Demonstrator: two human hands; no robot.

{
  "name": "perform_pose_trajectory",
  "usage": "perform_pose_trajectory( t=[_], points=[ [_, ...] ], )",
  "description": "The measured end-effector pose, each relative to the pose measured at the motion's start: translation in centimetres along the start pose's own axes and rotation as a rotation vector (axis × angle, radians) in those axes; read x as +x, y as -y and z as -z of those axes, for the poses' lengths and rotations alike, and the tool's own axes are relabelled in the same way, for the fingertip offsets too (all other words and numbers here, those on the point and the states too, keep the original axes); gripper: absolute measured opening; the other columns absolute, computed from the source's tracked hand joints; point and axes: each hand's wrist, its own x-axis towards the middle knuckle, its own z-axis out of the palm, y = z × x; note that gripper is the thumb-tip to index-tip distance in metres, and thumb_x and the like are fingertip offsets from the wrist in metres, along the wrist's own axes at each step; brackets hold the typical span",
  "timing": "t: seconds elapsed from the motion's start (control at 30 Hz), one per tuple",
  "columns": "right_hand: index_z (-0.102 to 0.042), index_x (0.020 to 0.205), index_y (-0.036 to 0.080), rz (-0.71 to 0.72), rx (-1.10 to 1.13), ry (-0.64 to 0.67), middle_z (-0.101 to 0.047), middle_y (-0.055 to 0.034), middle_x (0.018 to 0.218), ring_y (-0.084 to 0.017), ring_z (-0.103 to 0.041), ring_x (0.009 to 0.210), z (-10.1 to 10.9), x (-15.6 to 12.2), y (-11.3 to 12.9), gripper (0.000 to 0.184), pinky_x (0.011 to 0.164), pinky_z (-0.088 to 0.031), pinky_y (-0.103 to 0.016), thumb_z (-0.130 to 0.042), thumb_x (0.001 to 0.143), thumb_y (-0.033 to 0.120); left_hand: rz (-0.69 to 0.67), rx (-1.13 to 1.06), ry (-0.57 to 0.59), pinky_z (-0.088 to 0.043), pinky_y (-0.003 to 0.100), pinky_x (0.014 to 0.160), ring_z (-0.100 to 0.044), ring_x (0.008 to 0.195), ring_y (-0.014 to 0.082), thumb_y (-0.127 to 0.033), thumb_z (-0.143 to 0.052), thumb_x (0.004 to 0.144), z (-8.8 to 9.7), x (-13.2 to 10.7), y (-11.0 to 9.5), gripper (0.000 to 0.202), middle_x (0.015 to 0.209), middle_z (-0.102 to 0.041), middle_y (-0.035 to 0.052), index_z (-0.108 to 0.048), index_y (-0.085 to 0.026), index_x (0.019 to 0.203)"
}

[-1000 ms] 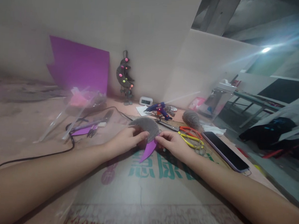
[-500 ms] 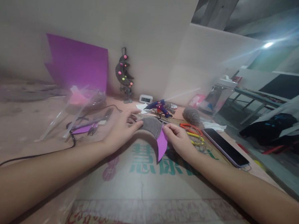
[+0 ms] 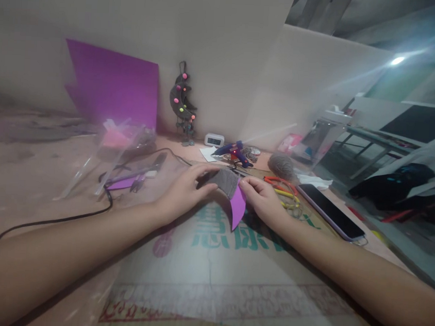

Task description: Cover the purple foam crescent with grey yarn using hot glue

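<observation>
A purple crescent (image 3: 238, 207), seemingly foam or card, is held above the cardboard in the middle. Grey yarn (image 3: 225, 181) wraps its upper part, leaving the pointed right end bare. My left hand (image 3: 185, 189) is closed round the wrapped left part, thumb below and fingers above. With thumb and forefinger, my right hand (image 3: 261, 197) pinches at the edge where the yarn meets bare purple. Whether it grips the yarn strand or the crescent itself is too small to tell. A grey yarn ball (image 3: 281, 167) lies beyond my right hand.
Behind the crescent lies a glue gun (image 3: 234, 151) with a red light, near a small clock (image 3: 214, 140). Orange-handled and yellow-handled tools and a phone (image 3: 329, 212) lie at right. A decorated moon (image 3: 180, 100) and a purple sheet (image 3: 115, 87) stand against the wall. A black cord (image 3: 54, 220) crosses the left.
My left hand's fingers have closed further over the wrapped part, covering more of its left end. My right hand keeps its pinch at the yarn's edge. The view has shifted slightly.
</observation>
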Motion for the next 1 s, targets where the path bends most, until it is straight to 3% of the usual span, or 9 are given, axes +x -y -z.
perform_pose_trajectory(
  t=[0.17,0.37,0.5,0.67,1.0],
  points=[
    [-0.052,0.07,0.018,0.042,-0.082,-0.005,-0.048,0.0039,0.06,-0.009,-0.042,0.054,-0.02,0.01,0.14,0.032,0.05,-0.035,-0.021,-0.051,0.087,0.045,0.224,-0.168,0.01,-0.048,0.032,0.081,-0.061,0.091,0.0183,-0.028,-0.062,0.081,-0.27,0.18,0.15,0.023,0.103,-0.065,0.0055,-0.058,-0.017,0.101],
    [-0.054,0.07,0.018,0.076,-0.16,-0.004,-0.051,0.0025,0.062,-0.011,-0.046,0.058,0.02,0.13,0.08,0.029,0.055,-0.038,-0.022,-0.049,0.087,0.041,0.21,-0.164,0.039,-0.045,0.028,0.074,-0.056,0.081,0.0155,-0.029,-0.065,0.078,-0.32,0.25,0.29,0.018,0.087,-0.06,0.0007,-0.056,-0.018,0.089],
    [-0.054,0.071,0.018,0.066,-0.17,0.001,-0.051,0.0024,0.062,-0.011,-0.047,0.058,0.03,0.27,0.04,0.028,0.055,-0.038,-0.022,-0.048,0.088,0.039,0.177,-0.221,0.048,-0.044,0.027,0.077,-0.057,0.085,0.0153,-0.026,-0.056,0.085,-0.32,0.08,0.45,0.01,0.089,-0.06,0.0015,-0.055,-0.018,0.091],
    [-0.053,0.072,0.018,0.033,-0.159,0.015,-0.05,0.0028,0.061,-0.011,-0.046,0.057,0.06,0.37,-0.18,0.029,0.055,-0.037,-0.022,-0.048,0.088,0.041,0.177,-0.237,0.016,-0.045,0.028,0.08,-0.058,0.091,0.0163,-0.03,-0.047,0.091,-0.35,-0.05,0.86,0.016,0.094,-0.062,0.0031,-0.057,-0.019,0.097],
    [-0.054,0.072,0.018,-0.013,-0.114,-0.109,-0.05,0.0033,0.063,-0.012,-0.044,0.058,0.43,0.77,-0.5,0.034,0.053,-0.034,-0.023,-0.05,0.087,0.048,0.233,-0.166,0.042,-0.047,0.027,0.071,-0.06,0.083,0.0158,-0.03,-0.062,0.082,-0.44,-0.04,0.03,0.025,0.095,-0.063,0.0046,-0.057,-0.018,0.104]
  ],
)
